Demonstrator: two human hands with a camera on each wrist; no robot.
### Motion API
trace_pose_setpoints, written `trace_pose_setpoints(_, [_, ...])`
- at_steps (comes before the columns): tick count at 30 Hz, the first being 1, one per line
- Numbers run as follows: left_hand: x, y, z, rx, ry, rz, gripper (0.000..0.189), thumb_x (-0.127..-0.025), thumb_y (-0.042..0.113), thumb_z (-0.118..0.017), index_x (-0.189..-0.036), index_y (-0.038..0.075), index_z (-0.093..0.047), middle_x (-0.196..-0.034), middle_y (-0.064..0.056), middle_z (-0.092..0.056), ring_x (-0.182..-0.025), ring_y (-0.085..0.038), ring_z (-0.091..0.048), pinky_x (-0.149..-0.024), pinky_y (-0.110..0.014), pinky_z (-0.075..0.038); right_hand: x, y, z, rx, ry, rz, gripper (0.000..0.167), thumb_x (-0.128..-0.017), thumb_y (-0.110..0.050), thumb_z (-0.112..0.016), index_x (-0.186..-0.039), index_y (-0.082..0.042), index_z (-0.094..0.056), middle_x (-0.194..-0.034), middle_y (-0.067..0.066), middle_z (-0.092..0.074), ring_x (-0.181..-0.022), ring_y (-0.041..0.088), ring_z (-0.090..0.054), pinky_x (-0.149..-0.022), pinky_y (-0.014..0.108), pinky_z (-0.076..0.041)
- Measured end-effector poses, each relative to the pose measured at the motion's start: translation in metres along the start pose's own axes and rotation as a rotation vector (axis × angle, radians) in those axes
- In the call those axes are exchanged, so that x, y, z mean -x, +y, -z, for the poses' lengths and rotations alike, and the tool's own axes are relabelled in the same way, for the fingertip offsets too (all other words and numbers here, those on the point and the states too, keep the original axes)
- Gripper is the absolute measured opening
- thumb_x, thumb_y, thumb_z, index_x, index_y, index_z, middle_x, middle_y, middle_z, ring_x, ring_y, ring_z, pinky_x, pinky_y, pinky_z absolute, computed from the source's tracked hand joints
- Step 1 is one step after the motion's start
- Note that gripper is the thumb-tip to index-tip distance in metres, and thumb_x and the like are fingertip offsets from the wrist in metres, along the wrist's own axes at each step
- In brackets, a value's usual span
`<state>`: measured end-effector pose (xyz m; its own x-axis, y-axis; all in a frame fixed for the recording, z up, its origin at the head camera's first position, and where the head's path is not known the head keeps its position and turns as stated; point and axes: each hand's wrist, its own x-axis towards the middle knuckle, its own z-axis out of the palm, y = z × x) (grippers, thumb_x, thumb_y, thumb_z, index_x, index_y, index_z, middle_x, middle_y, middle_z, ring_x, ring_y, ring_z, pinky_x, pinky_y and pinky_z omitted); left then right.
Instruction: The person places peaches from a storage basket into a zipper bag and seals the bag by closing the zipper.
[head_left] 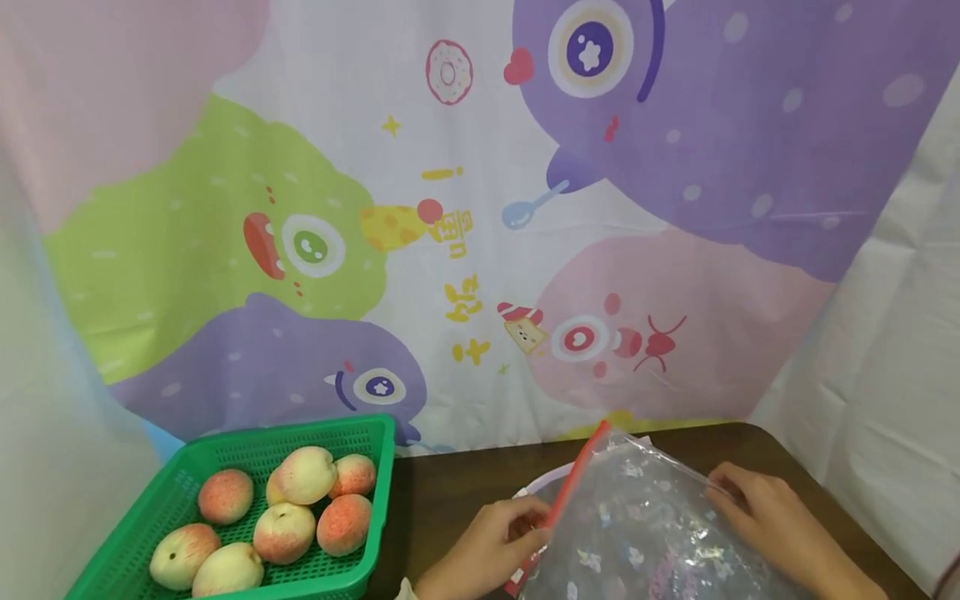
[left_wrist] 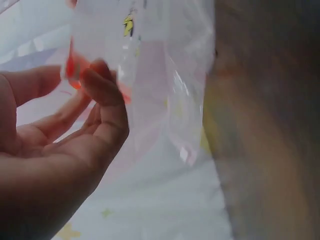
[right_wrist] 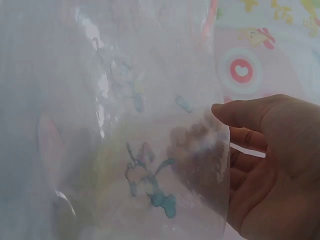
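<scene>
A clear zip bag [head_left: 637, 533] with small printed cartoon figures is held up at the front right of the table, its red zip strip [head_left: 576, 483] slanting along the left edge. My left hand [head_left: 498, 542] pinches the bag at that strip; in the left wrist view, thumb and fingertips meet at the red edge [left_wrist: 75, 70]. On the opposite side my right hand [head_left: 776, 517] grips the bag's edge, the thumb on the near face and the fingers showing through the plastic [right_wrist: 195, 160] in the right wrist view.
At the left stands a green plastic basket [head_left: 386, 492] with several peaches [head_left: 283, 533] in it. Behind the bag, a pale round rim [head_left: 543, 481] shows partly on the dark brown table [head_left: 442, 492]. A cartoon-print cloth [head_left: 465, 400] hangs behind the table.
</scene>
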<state>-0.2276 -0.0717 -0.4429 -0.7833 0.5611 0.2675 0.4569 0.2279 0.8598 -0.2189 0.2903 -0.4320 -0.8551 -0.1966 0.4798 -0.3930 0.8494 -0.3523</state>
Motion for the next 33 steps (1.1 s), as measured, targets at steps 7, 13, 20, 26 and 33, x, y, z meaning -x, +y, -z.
trace_pose_setpoints(7, [0.006, 0.004, -0.002, 0.182, -0.108, 0.060, 0.025, -0.102, 0.022, -0.058, -0.103, -0.001, -0.069, -0.077, 0.008, -0.057, -0.068, 0.003, -0.051, -0.064, -0.015, -0.045, -0.004, -0.016, 0.005, -0.005, 0.020, 0.001, 0.010, -0.089, -0.014, -0.075, -0.092, -0.020, -0.067, -0.084, -0.015, -0.066, -0.075, 0.000, -0.057, -0.066, 0.028, -0.054])
trace_pose_setpoints(13, [0.015, 0.012, 0.000, 0.176, -0.014, 0.040, 0.025, -0.101, 0.022, -0.060, -0.106, 0.002, -0.073, -0.080, 0.005, -0.062, -0.069, 0.001, -0.053, -0.064, -0.015, -0.046, -0.007, -0.030, 0.009, -0.011, 0.036, 0.000, 0.008, -0.091, -0.017, -0.074, -0.095, -0.020, -0.068, -0.086, -0.015, -0.067, -0.079, 0.001, -0.060, -0.070, 0.030, -0.055])
trace_pose_setpoints(20, [0.030, 0.036, 0.012, 0.008, 0.117, -0.040, 0.022, -0.101, 0.028, -0.060, -0.105, 0.011, -0.073, -0.076, 0.007, -0.057, -0.063, 0.001, -0.048, -0.055, -0.017, -0.045, -0.005, -0.049, 0.015, -0.042, 0.094, 0.036, 0.011, -0.090, -0.018, -0.075, -0.097, -0.023, -0.068, -0.091, -0.016, -0.069, -0.082, 0.002, -0.064, -0.072, 0.028, -0.055])
trace_pose_setpoints(26, [0.040, 0.057, 0.021, -0.242, 0.247, -0.240, 0.015, -0.101, 0.025, -0.061, -0.096, 0.014, -0.070, -0.073, 0.008, -0.052, -0.061, 0.003, -0.043, -0.049, -0.014, -0.041, -0.005, -0.067, 0.019, -0.014, 0.166, 0.098, 0.018, -0.085, -0.014, -0.079, -0.095, -0.025, -0.068, -0.086, -0.021, -0.064, -0.079, -0.002, -0.059, -0.071, 0.016, -0.048])
trace_pose_setpoints(33, [0.054, 0.080, 0.030, -0.431, 0.278, -0.248, 0.015, -0.101, 0.026, -0.060, -0.097, 0.015, -0.069, -0.077, 0.012, -0.051, -0.065, 0.002, -0.046, -0.056, -0.014, -0.044, -0.006, -0.084, 0.027, -0.045, 0.018, -0.012, 0.011, -0.093, -0.028, -0.072, -0.102, -0.022, -0.069, -0.095, -0.017, -0.068, -0.085, 0.006, -0.065, -0.072, 0.033, -0.056])
